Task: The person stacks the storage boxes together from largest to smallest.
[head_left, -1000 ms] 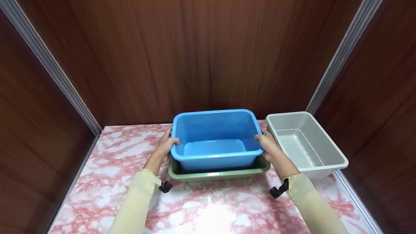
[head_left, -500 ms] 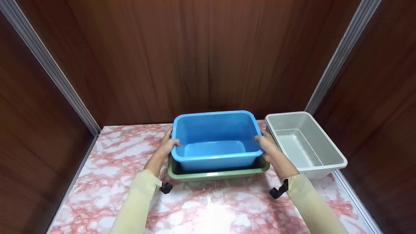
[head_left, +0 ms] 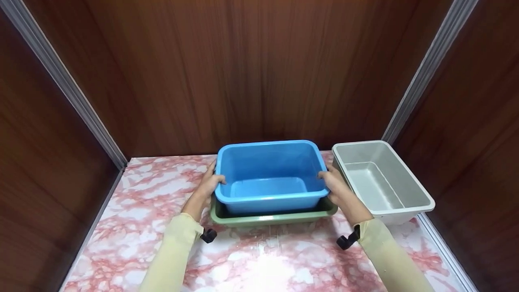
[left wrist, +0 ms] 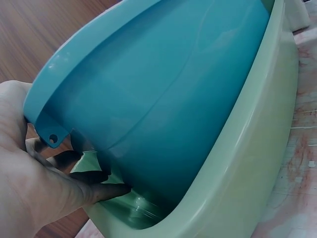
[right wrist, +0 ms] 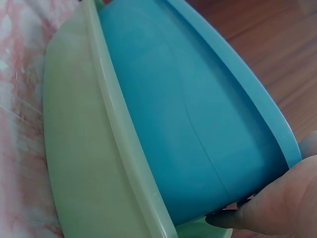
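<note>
A blue rectangular plastic basin point(head_left: 267, 186) sits partly down inside a green basin point(head_left: 267, 220), its rim standing well above the green one. My left hand point(head_left: 209, 182) grips the blue basin's left end, thumb over the rim and fingers against the outer wall. At the opposite end my right hand point(head_left: 333, 182) holds the rim the same way. In the left wrist view the fingers point(left wrist: 114, 191) reach down between the blue wall and the green basin's end. The right wrist view shows the blue wall point(right wrist: 173, 109) slanting down behind the green rim point(right wrist: 116, 114).
A grey basin point(head_left: 383, 182) stands to the right, close beside my right forearm. The table point(head_left: 154, 190) has a red and white marbled top. Brown wood-grain panels point(head_left: 259, 81) enclose it at the back and both sides, with metal strips point(head_left: 429, 73) in the corners.
The blue basin has come down slightly into the green basin, with both hands still holding its ends. The green and grey basins stay where they were.
</note>
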The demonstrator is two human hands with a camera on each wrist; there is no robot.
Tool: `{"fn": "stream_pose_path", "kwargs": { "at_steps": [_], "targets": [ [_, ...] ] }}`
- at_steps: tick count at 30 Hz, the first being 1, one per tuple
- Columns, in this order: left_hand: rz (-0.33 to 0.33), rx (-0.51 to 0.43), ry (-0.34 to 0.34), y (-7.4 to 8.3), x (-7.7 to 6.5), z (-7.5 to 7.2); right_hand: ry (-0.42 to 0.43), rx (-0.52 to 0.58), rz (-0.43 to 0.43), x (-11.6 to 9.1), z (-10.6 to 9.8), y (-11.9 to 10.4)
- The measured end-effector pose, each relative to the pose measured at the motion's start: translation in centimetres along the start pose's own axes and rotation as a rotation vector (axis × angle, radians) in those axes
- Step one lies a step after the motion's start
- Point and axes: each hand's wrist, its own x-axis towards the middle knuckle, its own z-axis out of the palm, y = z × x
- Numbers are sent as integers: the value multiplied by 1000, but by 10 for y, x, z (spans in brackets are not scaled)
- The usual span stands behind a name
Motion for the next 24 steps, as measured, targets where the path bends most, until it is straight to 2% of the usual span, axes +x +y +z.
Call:
{"fn": "stream_pose_path", "kwargs": {
  "at_steps": [7, 16, 24],
  "targets": [
    [-18, -10, -14, -2, 0, 0, -9, -4, -18, 1, 0, 2],
    [-36, -14, 9, -2, -1, 2, -8, 2, -7, 2, -2, 3],
    [-37, 19, 9, -4, -1, 3, -11, -3, 0, 3, -4, 4]
  ]
}}
